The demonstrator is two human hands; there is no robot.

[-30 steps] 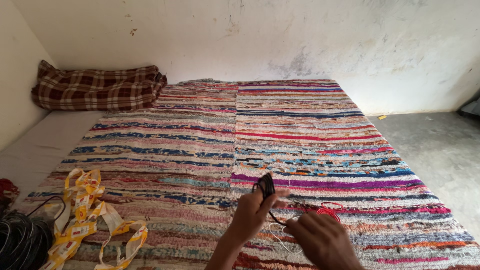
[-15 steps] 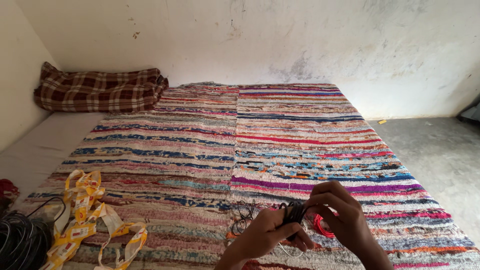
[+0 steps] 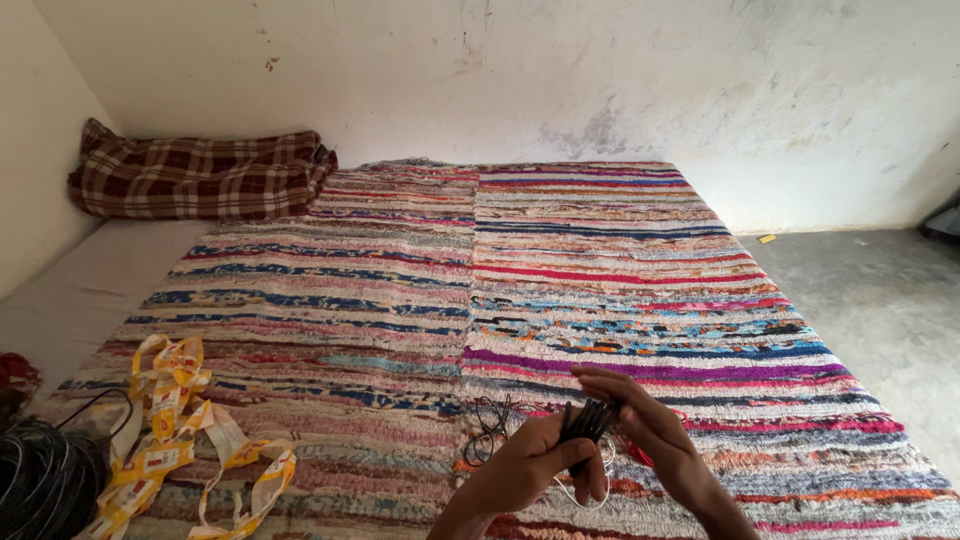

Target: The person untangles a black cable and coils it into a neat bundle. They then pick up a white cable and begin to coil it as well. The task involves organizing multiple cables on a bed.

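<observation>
Head view: left hand [image 3: 530, 470] and right hand [image 3: 650, 430] both grip a bundled black wire coil [image 3: 585, 420].

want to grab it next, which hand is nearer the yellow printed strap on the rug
Left. The left hand is closer to the yellow printed strap; the right hand sits farther right, beyond it.

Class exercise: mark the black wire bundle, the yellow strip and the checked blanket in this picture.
black wire bundle [image 3: 586, 420], head view, middle of the gripped coil.
yellow strip [image 3: 165, 432], head view, a fold mid-strip.
checked blanket [image 3: 200, 180], head view, its top surface.
</observation>
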